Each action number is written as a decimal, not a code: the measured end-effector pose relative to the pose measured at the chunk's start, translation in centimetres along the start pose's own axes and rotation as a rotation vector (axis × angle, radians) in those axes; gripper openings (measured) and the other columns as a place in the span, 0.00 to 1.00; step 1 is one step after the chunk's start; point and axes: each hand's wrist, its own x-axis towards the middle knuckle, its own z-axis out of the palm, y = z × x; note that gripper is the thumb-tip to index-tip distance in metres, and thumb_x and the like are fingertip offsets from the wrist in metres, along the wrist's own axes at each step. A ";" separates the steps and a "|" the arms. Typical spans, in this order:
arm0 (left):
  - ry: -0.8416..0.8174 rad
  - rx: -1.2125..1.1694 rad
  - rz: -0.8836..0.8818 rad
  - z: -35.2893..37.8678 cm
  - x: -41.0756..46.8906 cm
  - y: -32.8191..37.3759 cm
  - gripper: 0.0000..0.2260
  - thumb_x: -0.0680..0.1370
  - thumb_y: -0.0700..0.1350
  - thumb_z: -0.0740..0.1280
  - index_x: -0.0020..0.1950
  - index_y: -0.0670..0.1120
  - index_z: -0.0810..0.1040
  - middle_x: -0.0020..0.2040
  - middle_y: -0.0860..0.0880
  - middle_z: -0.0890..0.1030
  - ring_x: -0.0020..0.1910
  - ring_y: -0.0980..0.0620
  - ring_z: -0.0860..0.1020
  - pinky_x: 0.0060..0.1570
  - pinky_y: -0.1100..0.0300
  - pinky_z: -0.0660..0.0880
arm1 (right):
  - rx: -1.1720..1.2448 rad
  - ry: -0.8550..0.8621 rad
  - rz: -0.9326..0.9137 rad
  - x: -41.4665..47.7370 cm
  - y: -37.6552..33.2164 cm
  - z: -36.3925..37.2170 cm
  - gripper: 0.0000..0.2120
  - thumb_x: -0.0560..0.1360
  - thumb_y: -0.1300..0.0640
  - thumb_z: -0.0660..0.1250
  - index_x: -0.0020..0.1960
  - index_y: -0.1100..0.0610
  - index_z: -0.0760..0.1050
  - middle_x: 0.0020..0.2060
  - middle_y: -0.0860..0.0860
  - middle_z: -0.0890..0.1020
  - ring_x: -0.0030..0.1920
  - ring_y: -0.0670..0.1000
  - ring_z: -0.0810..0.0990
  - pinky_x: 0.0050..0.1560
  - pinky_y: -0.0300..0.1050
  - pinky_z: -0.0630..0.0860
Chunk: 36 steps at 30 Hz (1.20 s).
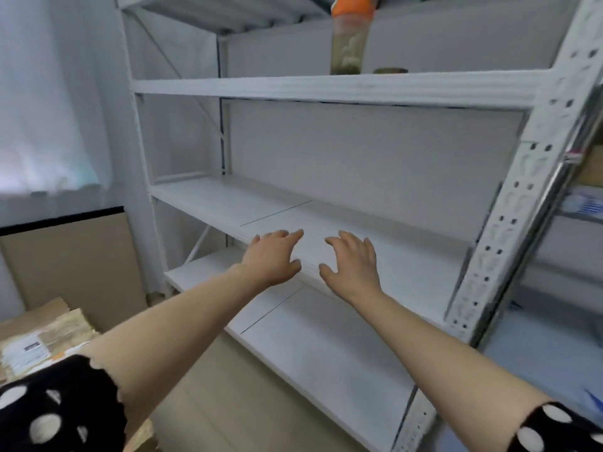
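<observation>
Shelf [408,256] edge seemingly bears left hand [272,260] and right hand [353,266], both spread.

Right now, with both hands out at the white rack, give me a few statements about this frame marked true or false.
1. The left hand and right hand are both open and hold nothing. True.
2. An orange-lidded jar stands upright on the upper shelf. True.
3. The hands are up at that jar. False: they are lower, at the front edge of the middle shelf.
4. Boxes are stacked on the middle shelf. False: the cardboard boxes lie at lower left, off the rack.
</observation>
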 end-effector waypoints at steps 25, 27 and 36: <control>0.256 -0.291 0.406 -10.1 7.6 47.3 0.24 0.80 0.44 0.59 0.77 0.48 0.60 0.72 0.44 0.67 0.69 0.45 0.69 0.65 0.54 0.66 | -0.226 0.250 0.390 -15.1 30.6 -33.0 0.24 0.78 0.55 0.60 0.72 0.56 0.61 0.70 0.53 0.64 0.70 0.55 0.62 0.67 0.49 0.63; 0.210 -0.307 0.381 -10.0 9.9 48.3 0.24 0.81 0.43 0.59 0.76 0.47 0.61 0.72 0.43 0.67 0.68 0.44 0.69 0.65 0.53 0.67 | -0.243 0.236 0.416 -13.8 31.9 -33.5 0.23 0.78 0.56 0.60 0.72 0.57 0.62 0.70 0.53 0.64 0.70 0.55 0.63 0.66 0.49 0.64; 0.058 -0.399 0.329 -8.4 23.2 52.4 0.18 0.78 0.38 0.58 0.69 0.42 0.71 0.65 0.42 0.75 0.62 0.44 0.74 0.58 0.54 0.72 | -0.279 0.169 0.606 -3.0 38.2 -34.4 0.22 0.78 0.62 0.58 0.71 0.61 0.62 0.69 0.58 0.65 0.70 0.59 0.62 0.66 0.51 0.65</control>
